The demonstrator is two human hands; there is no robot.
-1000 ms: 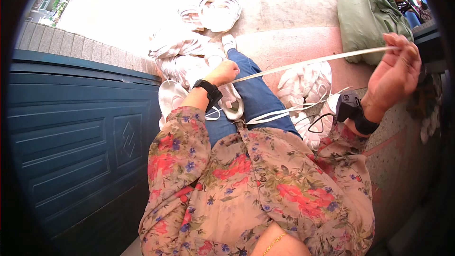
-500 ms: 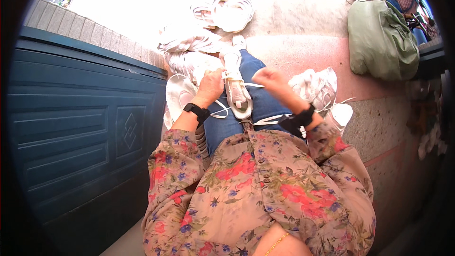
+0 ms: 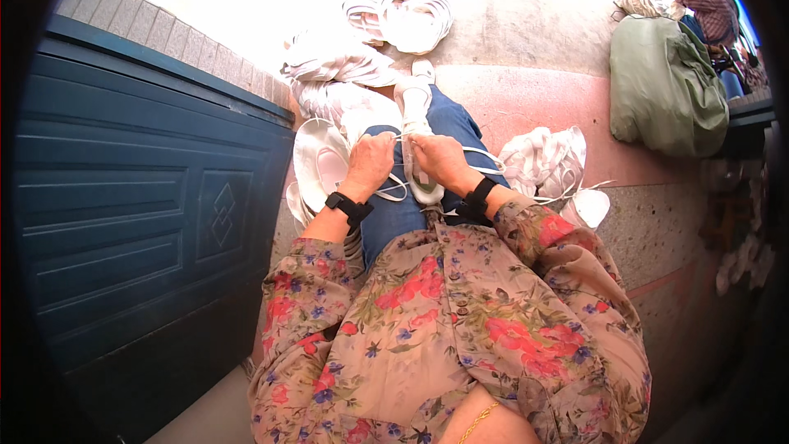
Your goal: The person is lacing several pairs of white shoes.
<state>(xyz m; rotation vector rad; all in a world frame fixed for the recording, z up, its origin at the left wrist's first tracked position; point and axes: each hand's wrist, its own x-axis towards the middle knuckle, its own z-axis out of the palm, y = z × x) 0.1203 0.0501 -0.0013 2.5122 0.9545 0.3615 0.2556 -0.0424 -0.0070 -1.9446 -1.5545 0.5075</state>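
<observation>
A pale sneaker (image 3: pixel 425 189) rests on my jeans, between my thighs, its toe toward me. My left hand (image 3: pixel 371 162) is closed, pinching a white shoelace (image 3: pixel 486 161) at the sneaker's left side. Closed as well, my right hand (image 3: pixel 441 159) grips the lace close by and covers much of the sneaker's upper. A short stretch of lace runs between the two hands. One loop hangs below my left hand, and another trails off to the right of my right wrist.
Loose pale shoes (image 3: pixel 319 160) lie by my left leg. On my right sit a bundle of white laces (image 3: pixel 544 160) and a white shoe (image 3: pixel 586 208). Striped coils (image 3: pixel 415 20) lie ahead. A green sack (image 3: pixel 662 86) stands far right, near another person. A blue panelled door (image 3: pixel 123 197) flanks my left.
My right hand has swung left and down to the sneaker, beside my left hand. The stretched lace on the right has slackened into a loop. My left hand has dropped slightly.
</observation>
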